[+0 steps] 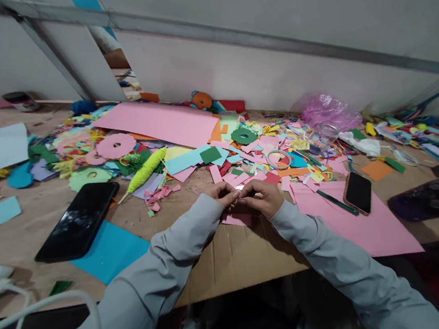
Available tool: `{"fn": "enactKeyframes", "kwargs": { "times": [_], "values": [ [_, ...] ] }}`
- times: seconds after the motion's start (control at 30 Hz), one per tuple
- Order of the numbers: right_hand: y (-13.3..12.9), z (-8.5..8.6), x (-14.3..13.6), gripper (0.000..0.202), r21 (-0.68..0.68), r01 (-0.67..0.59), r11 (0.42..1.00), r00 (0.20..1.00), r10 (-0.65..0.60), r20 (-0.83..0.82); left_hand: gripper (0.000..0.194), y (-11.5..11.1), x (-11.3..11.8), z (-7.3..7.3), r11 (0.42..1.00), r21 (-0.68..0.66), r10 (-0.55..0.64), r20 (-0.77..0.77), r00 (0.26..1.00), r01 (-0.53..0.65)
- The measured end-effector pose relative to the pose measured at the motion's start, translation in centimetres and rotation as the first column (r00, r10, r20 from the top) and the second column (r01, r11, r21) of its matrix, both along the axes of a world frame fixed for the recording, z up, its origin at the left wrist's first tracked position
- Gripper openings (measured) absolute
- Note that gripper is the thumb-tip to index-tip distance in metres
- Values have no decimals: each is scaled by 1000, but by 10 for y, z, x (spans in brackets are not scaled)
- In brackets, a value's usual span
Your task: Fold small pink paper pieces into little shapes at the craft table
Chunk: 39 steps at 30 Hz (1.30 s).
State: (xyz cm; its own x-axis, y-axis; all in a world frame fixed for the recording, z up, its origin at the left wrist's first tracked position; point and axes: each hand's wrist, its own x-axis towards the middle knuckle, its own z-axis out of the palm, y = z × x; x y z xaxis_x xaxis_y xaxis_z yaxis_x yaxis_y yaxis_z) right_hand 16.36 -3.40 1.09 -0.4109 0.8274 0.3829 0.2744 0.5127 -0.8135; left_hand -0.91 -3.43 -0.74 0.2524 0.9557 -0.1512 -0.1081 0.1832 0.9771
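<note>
Close together above the near edge of the paper scraps, my left hand [223, 193] and my right hand [262, 196] meet fingertip to fingertip. Both are closed in a pinch. Whatever sits between the fingertips is too small to name; a little whitish glint shows there. Just under the hands lies a pink paper strip [237, 219] on a brown cardboard sheet [246, 259]. Behind them spreads a heap of cut paper scraps [255, 152], mostly pink, with green, blue and yellow bits.
A large black phone [78, 220] rests partly on blue paper [113, 253] at left. To the right are pink paper [386, 232], a dark green pen [337, 203] and a smaller phone [358, 193]. Lime yarn on a stick [146, 170] lies mid-left. A white cable [94, 316] loops at lower left.
</note>
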Motion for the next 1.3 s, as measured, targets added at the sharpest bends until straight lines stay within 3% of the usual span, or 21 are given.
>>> {"fn": "enactKeyframes", "kwargs": {
  "times": [0.2,0.47,0.97,1.3],
  "values": [
    [-2,-3,-2,16,-178,77,981,996,-84,-30,38,2,0,-4,1000,28,-7,-40,999,8],
    [-4,-4,-2,23,-367,88,926,988,-129,-88,32,1,0,-5,998,61,-5,-67,998,9],
    [0,-9,-2,33,-375,83,923,983,-138,-122,25,-3,0,2,987,153,-17,-159,987,41],
    [0,1,-5,34,-514,-77,854,938,-112,-327,33,-2,0,5,999,-45,-9,80,997,13]
  ]
}}
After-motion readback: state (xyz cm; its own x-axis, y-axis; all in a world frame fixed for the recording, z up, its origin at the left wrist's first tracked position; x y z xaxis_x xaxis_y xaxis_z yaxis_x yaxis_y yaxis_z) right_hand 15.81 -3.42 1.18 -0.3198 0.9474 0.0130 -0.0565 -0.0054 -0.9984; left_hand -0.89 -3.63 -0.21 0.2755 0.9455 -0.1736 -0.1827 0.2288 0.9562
